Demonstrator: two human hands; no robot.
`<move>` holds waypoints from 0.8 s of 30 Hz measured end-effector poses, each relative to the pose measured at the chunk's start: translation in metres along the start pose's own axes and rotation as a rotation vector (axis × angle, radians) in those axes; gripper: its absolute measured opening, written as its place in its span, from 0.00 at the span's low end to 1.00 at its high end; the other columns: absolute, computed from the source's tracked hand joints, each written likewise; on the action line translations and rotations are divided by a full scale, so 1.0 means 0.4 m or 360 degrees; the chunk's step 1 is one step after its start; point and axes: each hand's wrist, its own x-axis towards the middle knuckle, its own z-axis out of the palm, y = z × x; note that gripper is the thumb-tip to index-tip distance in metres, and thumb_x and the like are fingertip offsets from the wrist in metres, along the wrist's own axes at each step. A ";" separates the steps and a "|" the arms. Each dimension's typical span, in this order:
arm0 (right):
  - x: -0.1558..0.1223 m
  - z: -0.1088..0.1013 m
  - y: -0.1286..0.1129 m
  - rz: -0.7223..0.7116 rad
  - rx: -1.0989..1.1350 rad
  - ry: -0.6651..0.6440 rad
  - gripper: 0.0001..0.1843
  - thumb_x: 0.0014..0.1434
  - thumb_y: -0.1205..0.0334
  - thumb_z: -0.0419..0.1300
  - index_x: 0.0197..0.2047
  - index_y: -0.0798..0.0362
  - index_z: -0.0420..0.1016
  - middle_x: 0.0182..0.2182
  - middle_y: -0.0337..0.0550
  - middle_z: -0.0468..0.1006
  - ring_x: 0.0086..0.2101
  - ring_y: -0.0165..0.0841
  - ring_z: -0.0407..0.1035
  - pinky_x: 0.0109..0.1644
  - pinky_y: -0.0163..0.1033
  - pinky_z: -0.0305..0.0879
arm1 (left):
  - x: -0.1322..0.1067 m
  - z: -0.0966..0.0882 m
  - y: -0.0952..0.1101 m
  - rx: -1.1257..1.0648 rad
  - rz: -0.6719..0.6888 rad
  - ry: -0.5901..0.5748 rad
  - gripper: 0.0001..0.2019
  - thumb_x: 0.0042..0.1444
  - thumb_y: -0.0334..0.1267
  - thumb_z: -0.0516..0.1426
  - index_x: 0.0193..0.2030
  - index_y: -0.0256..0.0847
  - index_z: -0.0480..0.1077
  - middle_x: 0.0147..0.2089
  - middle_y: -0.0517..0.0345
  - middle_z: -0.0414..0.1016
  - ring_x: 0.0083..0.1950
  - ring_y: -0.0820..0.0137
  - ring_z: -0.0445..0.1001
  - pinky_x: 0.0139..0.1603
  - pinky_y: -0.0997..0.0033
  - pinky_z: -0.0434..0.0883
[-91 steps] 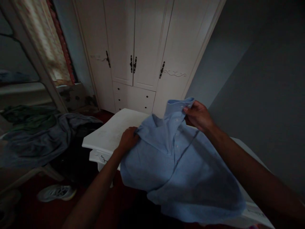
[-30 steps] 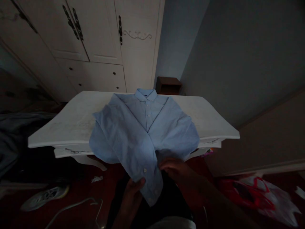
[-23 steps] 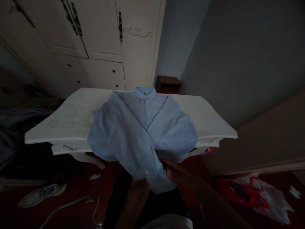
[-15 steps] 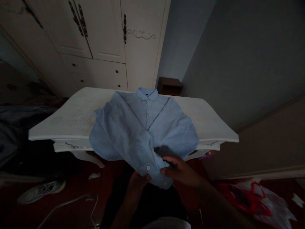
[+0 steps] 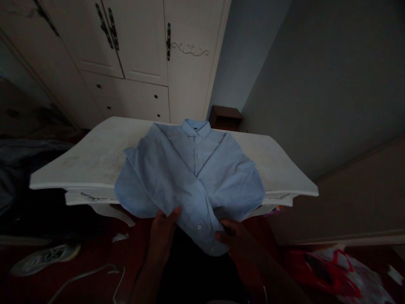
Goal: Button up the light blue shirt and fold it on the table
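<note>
A light blue button-up shirt (image 5: 171, 169) lies front up across a white table, its collar at the far edge. Both sleeves are folded inward over the front, and the lower part hangs past the near edge. My left hand (image 5: 163, 230) pinches the edge of the left-side sleeve, thumb on top. At the buttoned cuff end, my right hand (image 5: 232, 234) grips the cloth between thumb and fingers. Some of its fingertips are hidden by the fabric and the dim light.
The white table (image 5: 85, 156) has curved edges. Behind it stand a white wardrobe (image 5: 139, 63) and a small brown cabinet (image 5: 226, 116). A shoe (image 5: 47, 257) and a white cable (image 5: 82, 278) lie on the floor at left, a red bag (image 5: 325, 270) at right.
My left hand has moved up and left along the sleeve, from near the cuff button to the sleeve's lower edge. My right hand stays at the cuff, slightly lower. The cuff lies flatter.
</note>
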 end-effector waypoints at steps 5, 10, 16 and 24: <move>0.034 0.009 -0.019 -0.0078 0.0050 0.0022 0.21 0.56 0.45 0.61 0.43 0.53 0.75 0.35 0.43 0.75 0.35 0.34 0.69 0.39 0.39 0.66 | 0.002 0.002 -0.009 0.0091 -0.0066 0.0121 0.23 0.38 0.41 0.71 0.42 0.35 0.75 0.43 0.48 0.81 0.46 0.60 0.79 0.49 0.63 0.74; 0.053 0.008 -0.100 -0.0329 -0.0354 0.0158 0.17 0.60 0.50 0.59 0.46 0.51 0.77 0.38 0.45 0.79 0.38 0.36 0.72 0.44 0.41 0.69 | 0.003 -0.007 -0.010 0.0070 -0.0080 0.0101 0.24 0.37 0.41 0.71 0.43 0.34 0.76 0.45 0.46 0.81 0.50 0.56 0.78 0.53 0.59 0.72; 0.136 -0.002 -0.242 -0.0909 -0.0716 0.0429 0.12 0.63 0.56 0.58 0.47 0.49 0.77 0.33 0.42 0.77 0.33 0.31 0.70 0.41 0.38 0.68 | 0.006 0.001 -0.022 0.0099 -0.0124 0.0111 0.27 0.37 0.42 0.71 0.46 0.33 0.75 0.49 0.44 0.79 0.55 0.53 0.75 0.60 0.54 0.68; 0.315 -0.001 -0.305 -0.0991 -0.1228 0.0008 0.15 0.59 0.63 0.64 0.50 0.53 0.77 0.38 0.45 0.75 0.39 0.33 0.70 0.48 0.41 0.67 | -0.001 0.019 -0.026 -0.0033 -0.0079 0.0097 0.31 0.39 0.39 0.71 0.54 0.40 0.72 0.52 0.49 0.78 0.57 0.56 0.73 0.61 0.55 0.67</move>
